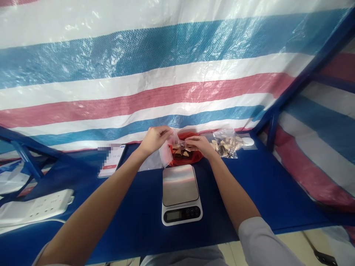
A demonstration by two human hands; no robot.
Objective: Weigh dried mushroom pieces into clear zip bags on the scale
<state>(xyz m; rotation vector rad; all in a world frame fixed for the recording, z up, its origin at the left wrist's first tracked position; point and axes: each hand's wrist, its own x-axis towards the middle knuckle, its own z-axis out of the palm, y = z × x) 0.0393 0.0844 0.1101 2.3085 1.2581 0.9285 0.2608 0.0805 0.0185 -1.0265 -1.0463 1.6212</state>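
My left hand (pixel 157 139) is closed on a clear plastic bag (pixel 166 153), which hangs beside the left rim of a red plastic bag (pixel 197 158). Brown and pale dried pieces (pixel 185 152) lie inside the red bag. Over its right side is my right hand (pixel 200 145), fingers pinched together; what they hold is too small to tell. A white kitchen scale (pixel 181 188) with a bare metal plate stands in front of the red bag, between my forearms. Its display (pixel 175 215) shows no readable figures.
Right of the red bag lies a filled clear bag of dried pieces (pixel 227 146), with a white round object (pixel 247 141) beside it. A phone (pixel 113 161) and flat clear bags (pixel 149 161) lie left. A white power strip (pixel 37 207) is on the blue table (pixel 133 218).
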